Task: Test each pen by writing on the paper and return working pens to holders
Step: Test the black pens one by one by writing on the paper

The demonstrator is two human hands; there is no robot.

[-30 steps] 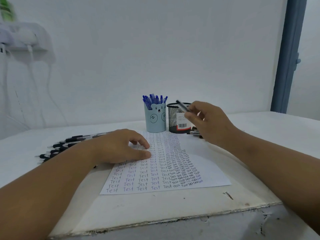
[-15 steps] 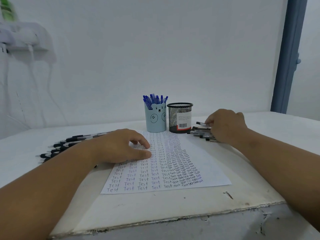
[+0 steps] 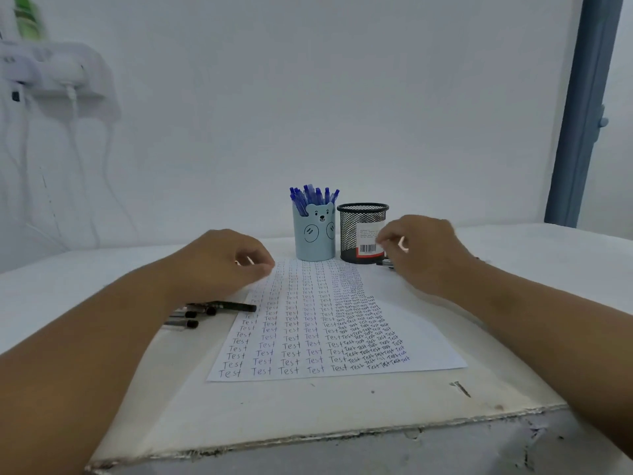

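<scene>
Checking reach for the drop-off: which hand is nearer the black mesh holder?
Right. The right hand hovers just beside the black mesh holder, overlapping its right edge in view. The left hand is off to the holder's left, beyond the blue bear holder.

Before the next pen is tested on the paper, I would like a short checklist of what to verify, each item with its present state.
1. Right hand has a pen: cannot tell; the fingers are curled near the mesh holder and blurred.
2. Left hand steadies the paper: not ok; it hovers at the top left corner, blurred by motion.
3. Free space to write: ok; the right margin is blank, the rest is rows of "Test".
4. Pens waiting: ok; black pens lie left of the paper.
5. Bear holder has room: cannot tell; blue pens crowd its top.
6. Mesh holder upright and open: ok.
</scene>
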